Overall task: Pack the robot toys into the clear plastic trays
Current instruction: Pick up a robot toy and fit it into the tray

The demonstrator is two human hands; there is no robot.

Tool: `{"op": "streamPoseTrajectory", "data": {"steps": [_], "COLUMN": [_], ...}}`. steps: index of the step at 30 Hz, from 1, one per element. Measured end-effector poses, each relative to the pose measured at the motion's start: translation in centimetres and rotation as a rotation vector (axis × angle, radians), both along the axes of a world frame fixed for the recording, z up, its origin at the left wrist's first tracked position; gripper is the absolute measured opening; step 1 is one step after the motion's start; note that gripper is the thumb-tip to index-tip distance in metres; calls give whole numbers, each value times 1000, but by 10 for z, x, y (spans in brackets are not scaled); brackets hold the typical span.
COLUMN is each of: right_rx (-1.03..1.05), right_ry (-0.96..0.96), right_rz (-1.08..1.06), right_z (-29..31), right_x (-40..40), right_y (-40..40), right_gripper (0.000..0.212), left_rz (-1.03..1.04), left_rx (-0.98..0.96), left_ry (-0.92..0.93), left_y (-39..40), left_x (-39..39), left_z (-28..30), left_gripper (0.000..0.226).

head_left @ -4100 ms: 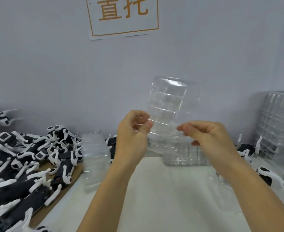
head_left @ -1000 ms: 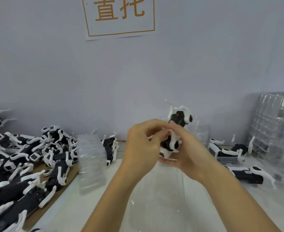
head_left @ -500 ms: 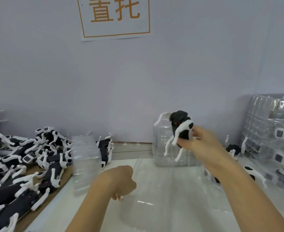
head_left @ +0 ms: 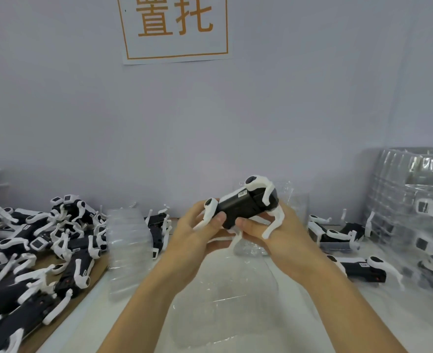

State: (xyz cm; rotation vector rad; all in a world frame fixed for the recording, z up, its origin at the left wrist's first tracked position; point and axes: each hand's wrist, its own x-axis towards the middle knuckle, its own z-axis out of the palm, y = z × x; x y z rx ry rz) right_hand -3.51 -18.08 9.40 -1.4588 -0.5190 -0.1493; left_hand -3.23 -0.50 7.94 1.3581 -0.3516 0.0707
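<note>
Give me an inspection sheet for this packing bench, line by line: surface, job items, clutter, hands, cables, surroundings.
Surface: white tabletop, with a brown board at its left edge.
Job's things: one black-and-white robot toy held above a clear plastic tray lying flat on the table; small stack of clear trays to the left.
Clutter: heap of loose robot toys on the left; a few loose toys on the right.
Hands: left hand and right hand both grip the held toy.
Cables: nothing seen.
Surroundings: grey wall; white sign with orange characters; tall stack of trays with toys inside at right.
</note>
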Motion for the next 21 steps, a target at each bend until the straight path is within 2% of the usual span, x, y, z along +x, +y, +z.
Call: {"op": "streamPoseTrajectory", "data": {"steps": [2, 4, 6, 8, 10, 15, 18, 21], "right_rx": [-50, -9, 84, 78, -41, -732, -804, -789], "right_ry": [39, 130, 195, 176, 100, -129, -122, -130], "right_rz": [54, 32, -104, -203, -198, -234, -302, -440], "right_z": [-1, 1, 5, 9, 10, 5, 2, -2], "right_x": [1, 4, 7, 9, 7, 2, 4, 9], "right_y": [-2, -6, -13, -19, -22, -12, -12, -17], "right_gripper": [54, 66, 62, 44, 26, 33, 26, 26], "left_rz": [114, 220, 345, 422, 433, 375, 308, 198], "left_rx": [-12, 44, 149, 262, 336, 567, 657, 714], "left_ry": [-22, -40, -63, -100, -141, -271, -329, -239], "left_y": [3, 11, 21, 27, 26, 3, 2, 26], "left_x": [1, 4, 6, 6, 3, -4, -5, -3], "left_z": [4, 6, 8, 9, 10, 8, 4, -3], "left_gripper": [22, 23, 24, 23, 24, 32, 41, 49]}}
